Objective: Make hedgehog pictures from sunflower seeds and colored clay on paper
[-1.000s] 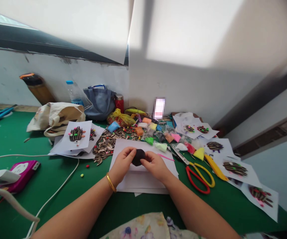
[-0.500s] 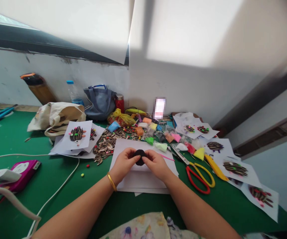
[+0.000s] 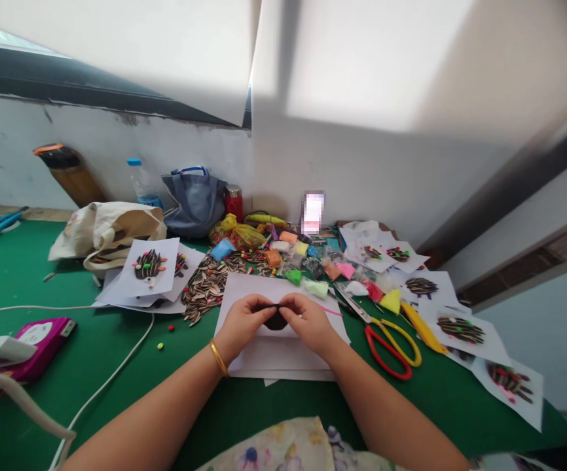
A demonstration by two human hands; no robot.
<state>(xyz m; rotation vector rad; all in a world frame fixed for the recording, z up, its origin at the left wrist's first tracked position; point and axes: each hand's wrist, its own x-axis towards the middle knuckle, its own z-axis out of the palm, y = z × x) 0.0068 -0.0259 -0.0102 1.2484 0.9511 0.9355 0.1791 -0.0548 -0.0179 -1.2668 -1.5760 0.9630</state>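
Note:
Between my two hands is a flat black clay disc [image 3: 276, 320], held over a stack of white paper [image 3: 283, 361]. My left hand [image 3: 241, 326], below a gold bangle [image 3: 219, 357], pinches the disc's left side with thumb and fingers. On the other side, my right hand [image 3: 310, 327] grips it the same way, thumbs almost meeting at its top edge. The fingertips behind the disc are hidden. A thin pink strip [image 3: 331, 311] lies on the paper just right of my right hand.
Sunflower seeds [image 3: 205, 288] are heaped at the back left, beside bags of coloured clay [image 3: 315, 268]. Scissors [image 3: 386, 353] and a yellow utility knife [image 3: 421, 328] lie to the right. Seed-decorated sheets [image 3: 465, 330] line both sides. A white cable [image 3: 126, 366] crosses the left.
My fingers have shifted on the clay disc, and its upper edge is now more covered by them. The whole view has moved slightly. Both hands still hold the disc.

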